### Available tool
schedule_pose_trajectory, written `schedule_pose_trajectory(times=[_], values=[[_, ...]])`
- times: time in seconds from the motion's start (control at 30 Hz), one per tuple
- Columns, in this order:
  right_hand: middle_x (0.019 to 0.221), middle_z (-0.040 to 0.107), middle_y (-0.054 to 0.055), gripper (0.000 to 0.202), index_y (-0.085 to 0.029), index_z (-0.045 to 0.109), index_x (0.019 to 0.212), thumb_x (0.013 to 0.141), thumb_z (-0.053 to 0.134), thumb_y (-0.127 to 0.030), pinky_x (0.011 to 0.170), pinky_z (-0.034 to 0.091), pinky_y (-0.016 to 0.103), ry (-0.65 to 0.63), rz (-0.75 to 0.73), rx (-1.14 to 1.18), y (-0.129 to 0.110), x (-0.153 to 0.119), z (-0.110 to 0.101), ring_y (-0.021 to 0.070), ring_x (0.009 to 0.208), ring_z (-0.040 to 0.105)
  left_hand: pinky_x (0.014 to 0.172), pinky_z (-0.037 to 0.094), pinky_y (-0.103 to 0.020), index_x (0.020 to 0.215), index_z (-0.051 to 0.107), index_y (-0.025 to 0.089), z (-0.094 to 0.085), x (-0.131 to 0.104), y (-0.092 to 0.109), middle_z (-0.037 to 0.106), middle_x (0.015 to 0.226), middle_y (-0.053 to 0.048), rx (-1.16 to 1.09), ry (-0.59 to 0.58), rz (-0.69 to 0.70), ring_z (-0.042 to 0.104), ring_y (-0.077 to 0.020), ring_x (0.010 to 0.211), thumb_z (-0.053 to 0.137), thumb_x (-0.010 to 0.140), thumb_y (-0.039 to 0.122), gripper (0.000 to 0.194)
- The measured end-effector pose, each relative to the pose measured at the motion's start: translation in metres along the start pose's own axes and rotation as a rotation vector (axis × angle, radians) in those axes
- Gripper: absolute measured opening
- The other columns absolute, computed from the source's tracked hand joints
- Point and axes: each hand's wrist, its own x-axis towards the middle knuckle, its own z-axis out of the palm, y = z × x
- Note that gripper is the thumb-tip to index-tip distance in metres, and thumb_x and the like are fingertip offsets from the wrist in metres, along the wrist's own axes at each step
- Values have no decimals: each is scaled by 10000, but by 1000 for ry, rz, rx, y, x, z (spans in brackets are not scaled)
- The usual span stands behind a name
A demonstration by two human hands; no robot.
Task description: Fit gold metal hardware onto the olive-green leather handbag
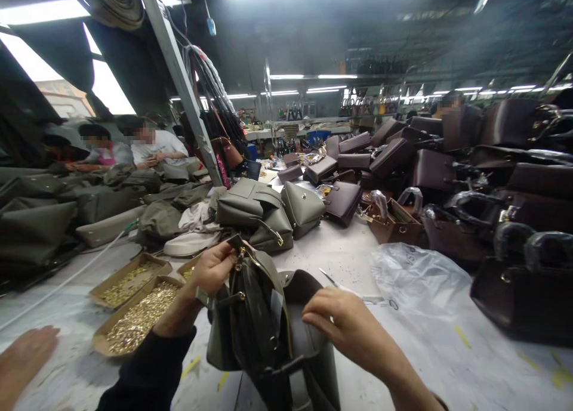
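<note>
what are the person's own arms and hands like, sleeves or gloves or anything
Both hands are bare, with no gloves, and no rings or watch can be seen. The left hand comes out of a long dark sleeve, black or near black, that reaches the wrist. The right hand has a bare forearm; only a sliver of dark fabric shows at the bottom edge of the picture.

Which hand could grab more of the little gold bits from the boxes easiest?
Probably the left hand. It pinches the top of the olive bag right beside the cardboard trays of gold bits. The right hand grips the bag's other side, farther from them.
</note>
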Motion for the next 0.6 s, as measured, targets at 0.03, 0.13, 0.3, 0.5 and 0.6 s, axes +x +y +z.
schedule_pose_trajectory(times=[0.03,0.13,0.3,0.5,0.6], values=[[966,731,-11,64,-268,737,971,948,682,-244,829,496,314,51,5,-45,1,7,0,192,940,642,695,538,-262,842,768,157,1,-1,1,759,804,-73,39,-46,20,690,-219,751,848,657,387,306],[1237,682,41,395,-244,659,1227,856,764,-157,987,488,373,93,-95,-203,5,34,6,254,1184,568,727,538,-284,918,775,152,4,-4,2,766,875,-92,95,-125,56,685,-221,765,789,742,411,314],[1165,728,91,223,-204,717,1100,907,642,-121,988,478,384,-53,-163,-287,9,75,24,268,1115,623,832,548,-308,961,781,156,6,-8,6,774,970,-108,170,-199,98,706,-243,861,720,829,392,278],[987,788,19,179,-290,768,998,901,640,-213,787,484,298,-19,-11,-144,24,101,39,233,908,705,823,523,-275,1050,801,253,17,-29,47,788,961,-51,604,-654,189,723,-232,883,574,919,245,262],[1010,796,-11,170,-326,768,1036,920,644,-321,773,483,277,53,81,-58,34,111,47,221,942,713,849,500,-259,1048,801,301,40,-42,57,791,970,-25,664,-856,183,718,-212,886,541,922,200,306]])
